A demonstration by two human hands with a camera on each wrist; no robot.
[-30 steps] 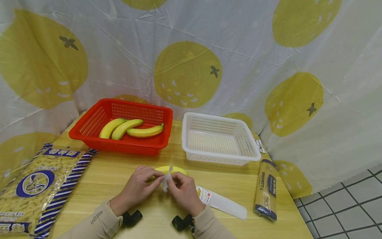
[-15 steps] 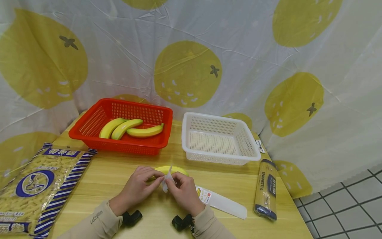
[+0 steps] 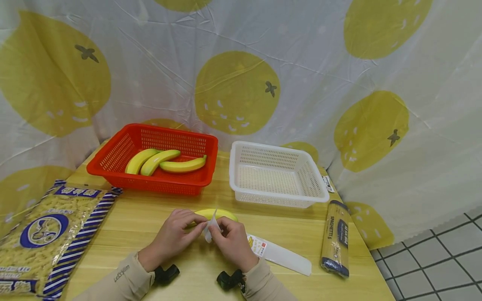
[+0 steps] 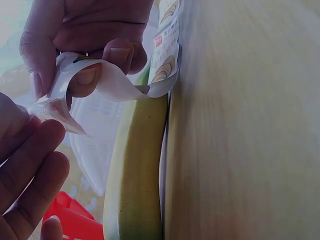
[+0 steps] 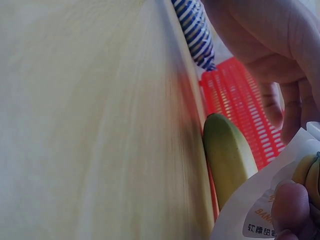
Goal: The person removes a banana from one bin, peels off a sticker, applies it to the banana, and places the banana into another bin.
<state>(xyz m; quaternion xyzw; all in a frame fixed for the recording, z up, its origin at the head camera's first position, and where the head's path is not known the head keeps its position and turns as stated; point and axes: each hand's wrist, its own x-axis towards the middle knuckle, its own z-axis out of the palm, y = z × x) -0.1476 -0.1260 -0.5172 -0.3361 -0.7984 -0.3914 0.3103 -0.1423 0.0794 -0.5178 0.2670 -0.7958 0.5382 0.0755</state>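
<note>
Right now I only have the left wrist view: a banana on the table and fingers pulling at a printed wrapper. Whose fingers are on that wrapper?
Observer: Both hands'. In the head view the left hand and the right hand pinch the wrapper between them, just in front of the banana.
Operator: I see a scrap of red. What is it?
Observer: A red basket behind the hands, holding three bananas.
Operator: Anything beside it?
Observer: A white basket stands to its right; nothing shows inside it.

The spaghetti packet (image 3: 335, 239) reads "SPAGHETTI"; the sleeve (image 3: 122, 274) reads "Let'sGim".
</note>
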